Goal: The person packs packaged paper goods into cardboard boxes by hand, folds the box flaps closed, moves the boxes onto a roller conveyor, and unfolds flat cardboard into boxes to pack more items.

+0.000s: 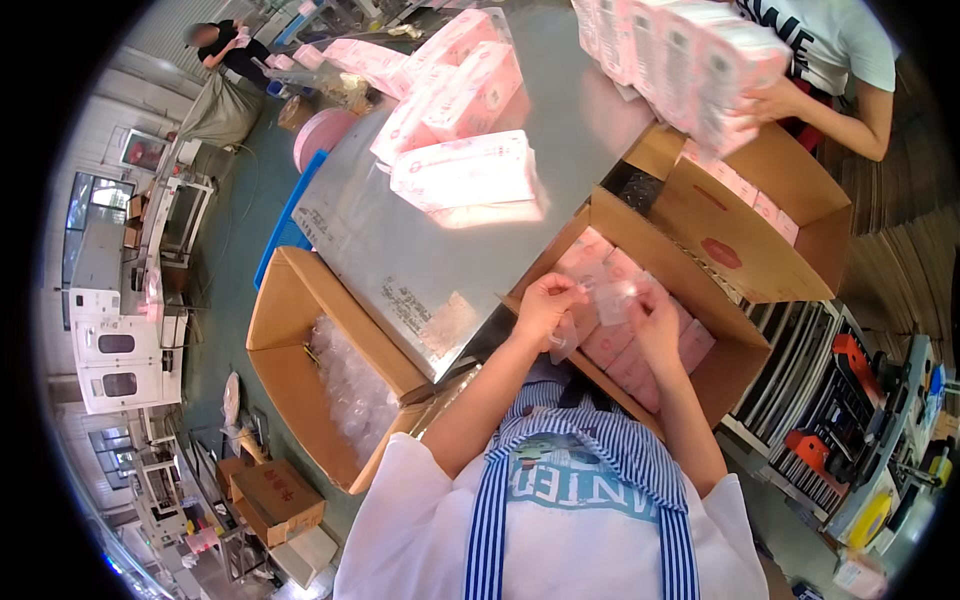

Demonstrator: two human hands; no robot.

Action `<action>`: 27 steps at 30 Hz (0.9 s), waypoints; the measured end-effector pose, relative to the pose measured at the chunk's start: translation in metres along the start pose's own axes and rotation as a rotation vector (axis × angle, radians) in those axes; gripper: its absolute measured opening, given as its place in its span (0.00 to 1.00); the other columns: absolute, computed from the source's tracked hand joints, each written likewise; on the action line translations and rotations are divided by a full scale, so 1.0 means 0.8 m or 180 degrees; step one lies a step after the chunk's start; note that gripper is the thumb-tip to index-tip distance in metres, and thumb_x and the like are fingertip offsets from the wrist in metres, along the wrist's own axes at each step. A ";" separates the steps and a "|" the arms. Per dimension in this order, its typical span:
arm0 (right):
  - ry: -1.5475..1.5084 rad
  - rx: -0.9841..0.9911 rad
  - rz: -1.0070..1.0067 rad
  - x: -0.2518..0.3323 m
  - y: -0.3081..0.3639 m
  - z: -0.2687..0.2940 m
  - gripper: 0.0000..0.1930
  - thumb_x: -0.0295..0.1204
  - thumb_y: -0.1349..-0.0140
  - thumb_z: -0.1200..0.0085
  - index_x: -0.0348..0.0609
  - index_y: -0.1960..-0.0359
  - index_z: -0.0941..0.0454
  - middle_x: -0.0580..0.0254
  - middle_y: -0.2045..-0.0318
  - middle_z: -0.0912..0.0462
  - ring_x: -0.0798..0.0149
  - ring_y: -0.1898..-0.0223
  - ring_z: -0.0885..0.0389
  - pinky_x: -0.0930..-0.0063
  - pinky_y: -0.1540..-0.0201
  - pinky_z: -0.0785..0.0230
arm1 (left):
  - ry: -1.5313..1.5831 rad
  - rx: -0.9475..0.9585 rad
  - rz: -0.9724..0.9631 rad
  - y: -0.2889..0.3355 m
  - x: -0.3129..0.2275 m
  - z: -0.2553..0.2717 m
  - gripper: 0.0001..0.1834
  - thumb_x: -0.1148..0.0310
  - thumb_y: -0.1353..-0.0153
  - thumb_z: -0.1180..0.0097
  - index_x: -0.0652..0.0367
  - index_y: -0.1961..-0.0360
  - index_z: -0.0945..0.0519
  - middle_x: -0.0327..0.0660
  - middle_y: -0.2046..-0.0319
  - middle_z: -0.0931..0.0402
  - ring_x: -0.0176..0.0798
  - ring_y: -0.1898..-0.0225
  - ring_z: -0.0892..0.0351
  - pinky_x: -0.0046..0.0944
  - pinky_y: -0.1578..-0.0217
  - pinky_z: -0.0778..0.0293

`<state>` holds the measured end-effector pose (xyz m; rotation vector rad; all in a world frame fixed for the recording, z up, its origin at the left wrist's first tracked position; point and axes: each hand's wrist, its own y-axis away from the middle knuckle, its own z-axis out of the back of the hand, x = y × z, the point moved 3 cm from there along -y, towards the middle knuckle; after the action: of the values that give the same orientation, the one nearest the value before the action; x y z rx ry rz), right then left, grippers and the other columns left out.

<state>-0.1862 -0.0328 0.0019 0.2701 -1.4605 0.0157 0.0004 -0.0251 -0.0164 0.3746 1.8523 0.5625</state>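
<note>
My left hand (pixel 547 308) and my right hand (pixel 655 320) are raised over an open cardboard carton (pixel 738 365). Between their pinched fingers is a thin, clear plastic piece (pixel 612 303); its exact kind is hard to make out. More clear plastic (pixel 566 338) hangs below my left fingers. Rows of pink-and-white printed packs (pixel 625 360) fill the carton's bottom. To the left stands another open carton (pixel 280 345), holding a heap of similar clear plastic pieces (pixel 352 390).
Pink tissue-like packs (pixel 465 175) lie on the metal table (pixel 370 250). Across from me, a person's hand (pixel 770 103) steadies a row of packs (pixel 690 60) above a second part-filled carton (pixel 745 235). A blue crate (pixel 285 225) stands beside the table, and a rack (pixel 800 400) at right.
</note>
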 end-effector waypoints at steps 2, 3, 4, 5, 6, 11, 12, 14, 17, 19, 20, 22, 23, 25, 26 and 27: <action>0.0678 -0.1054 0.0006 0.019 0.002 0.015 0.08 0.26 0.42 0.48 0.40 0.61 0.27 0.56 0.69 0.21 0.61 0.66 0.22 0.69 0.61 0.31 | 0.0006 -0.0056 -0.0078 0.010 -0.020 0.004 0.06 0.73 0.46 0.39 0.59 0.70 0.25 0.36 0.76 0.23 0.23 0.82 0.32 0.22 0.84 0.39; 0.0697 -0.1050 0.0014 0.021 0.001 0.033 0.08 0.26 0.42 0.48 0.40 0.61 0.27 0.56 0.69 0.21 0.61 0.66 0.22 0.69 0.61 0.31 | 0.0026 -0.0052 -0.0083 0.014 -0.019 -0.011 0.06 0.73 0.46 0.39 0.59 0.70 0.25 0.36 0.76 0.23 0.23 0.82 0.32 0.22 0.84 0.39; 0.1056 -0.1118 0.0369 0.026 0.000 0.049 0.09 0.25 0.43 0.48 0.40 0.60 0.27 0.55 0.71 0.21 0.59 0.67 0.23 0.68 0.63 0.31 | -0.0138 0.0062 -0.0063 0.017 -0.017 -0.025 0.06 0.73 0.46 0.40 0.59 0.70 0.25 0.36 0.77 0.23 0.23 0.85 0.34 0.23 0.87 0.42; 0.1410 -0.1184 0.0721 0.031 0.001 0.064 0.10 0.25 0.44 0.47 0.40 0.60 0.28 0.54 0.72 0.22 0.58 0.68 0.23 0.67 0.64 0.31 | -0.0307 0.0175 -0.0038 0.018 -0.014 -0.040 0.06 0.74 0.46 0.40 0.59 0.70 0.25 0.36 0.77 0.23 0.22 0.87 0.37 0.23 0.89 0.44; 0.1358 -0.1147 0.0433 0.037 0.004 0.061 0.13 0.25 0.45 0.48 0.41 0.57 0.28 0.51 0.68 0.24 0.55 0.66 0.24 0.65 0.64 0.32 | -0.0353 0.0202 -0.0013 0.020 -0.014 -0.044 0.06 0.74 0.46 0.40 0.59 0.70 0.25 0.36 0.77 0.23 0.22 0.87 0.37 0.23 0.89 0.44; 0.3051 -0.1260 0.1126 0.041 0.017 0.052 0.18 0.25 0.44 0.48 0.42 0.50 0.31 0.49 0.59 0.26 0.54 0.62 0.25 0.65 0.60 0.31 | -0.0424 0.0225 0.0057 0.016 -0.009 -0.053 0.06 0.73 0.46 0.39 0.59 0.69 0.25 0.36 0.78 0.23 0.21 0.88 0.38 0.22 0.90 0.47; 0.2639 -0.1109 0.1326 0.044 0.024 0.047 0.20 0.25 0.44 0.48 0.42 0.48 0.33 0.49 0.56 0.26 0.54 0.61 0.25 0.66 0.58 0.31 | -0.0456 0.0264 0.0099 0.014 -0.007 -0.055 0.06 0.73 0.46 0.39 0.59 0.69 0.25 0.36 0.78 0.23 0.21 0.88 0.38 0.22 0.90 0.47; 0.1434 -0.0873 0.0651 0.015 0.018 0.030 0.20 0.24 0.45 0.48 0.41 0.48 0.33 0.49 0.55 0.26 0.56 0.60 0.24 0.67 0.57 0.31 | -0.0946 0.0379 -0.0309 0.005 -0.006 -0.061 0.07 0.69 0.45 0.40 0.60 0.70 0.23 0.34 0.80 0.24 0.20 0.87 0.38 0.23 0.89 0.46; -0.0047 -0.0628 -0.0108 0.003 0.014 0.014 0.20 0.23 0.46 0.47 0.41 0.49 0.32 0.51 0.54 0.25 0.61 0.58 0.23 0.71 0.56 0.31 | -0.1129 0.0286 -0.0203 -0.006 -0.012 -0.065 0.09 0.65 0.43 0.41 0.61 0.72 0.22 0.31 0.82 0.26 0.20 0.87 0.39 0.23 0.88 0.45; 0.0092 -0.0719 0.0156 0.000 0.015 0.002 0.19 0.17 0.43 0.50 0.39 0.49 0.33 0.66 0.71 0.25 0.77 0.70 0.28 0.85 0.69 0.36 | -0.1479 0.0070 -0.0360 -0.001 -0.026 -0.060 0.15 0.60 0.43 0.42 0.63 0.73 0.21 0.33 0.85 0.27 0.24 0.87 0.34 0.26 0.87 0.39; 0.0100 -0.0690 0.0154 0.001 0.017 -0.003 0.19 0.17 0.43 0.50 0.39 0.49 0.33 0.66 0.71 0.25 0.77 0.70 0.28 0.85 0.69 0.36 | -0.1829 -0.0051 -0.0701 -0.009 -0.025 -0.051 0.16 0.59 0.42 0.43 0.63 0.73 0.21 0.34 0.85 0.26 0.25 0.85 0.32 0.28 0.84 0.37; 0.0305 -0.1119 0.0443 0.015 0.017 -0.008 0.17 0.18 0.49 0.45 0.43 0.56 0.27 0.68 0.69 0.24 0.73 0.70 0.27 0.79 0.68 0.35 | -0.2050 -0.0142 -0.1058 -0.020 -0.032 -0.038 0.17 0.57 0.39 0.47 0.62 0.74 0.22 0.36 0.85 0.26 0.29 0.82 0.29 0.31 0.78 0.33; 0.0316 -0.1095 0.0455 0.024 0.018 -0.007 0.17 0.18 0.49 0.45 0.43 0.56 0.27 0.68 0.69 0.24 0.73 0.70 0.27 0.79 0.68 0.35 | -0.2031 -0.0162 -0.1065 -0.025 -0.035 -0.031 0.17 0.57 0.39 0.47 0.62 0.74 0.22 0.36 0.85 0.26 0.29 0.82 0.29 0.31 0.78 0.33; 0.2784 -0.0767 0.2679 0.076 0.034 -0.019 0.15 0.27 0.57 0.43 0.52 0.63 0.22 0.70 0.63 0.22 0.64 0.63 0.27 0.69 0.60 0.33 | -0.1736 -0.0314 -0.0834 -0.029 -0.040 -0.019 0.17 0.58 0.39 0.48 0.62 0.75 0.23 0.35 0.85 0.26 0.28 0.83 0.31 0.30 0.79 0.34; 0.2749 -0.0629 0.2882 0.077 0.031 -0.028 0.16 0.31 0.62 0.46 0.57 0.66 0.22 0.74 0.63 0.23 0.64 0.61 0.28 0.68 0.60 0.36 | -0.1718 -0.0330 -0.0831 -0.031 -0.046 -0.014 0.17 0.58 0.39 0.48 0.62 0.75 0.23 0.35 0.85 0.26 0.28 0.83 0.31 0.30 0.79 0.34; 0.2770 -0.0618 0.2872 0.074 0.030 -0.032 0.16 0.31 0.62 0.46 0.57 0.66 0.22 0.74 0.63 0.23 0.64 0.61 0.28 0.68 0.60 0.36 | -0.1544 -0.0242 -0.0519 -0.034 -0.049 -0.012 0.17 0.59 0.38 0.48 0.62 0.75 0.23 0.36 0.84 0.26 0.28 0.84 0.32 0.30 0.80 0.34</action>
<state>-0.1587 -0.0139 0.0618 -0.5245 -0.6031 0.6395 0.0056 -0.0696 0.0024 0.2762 1.3754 0.3870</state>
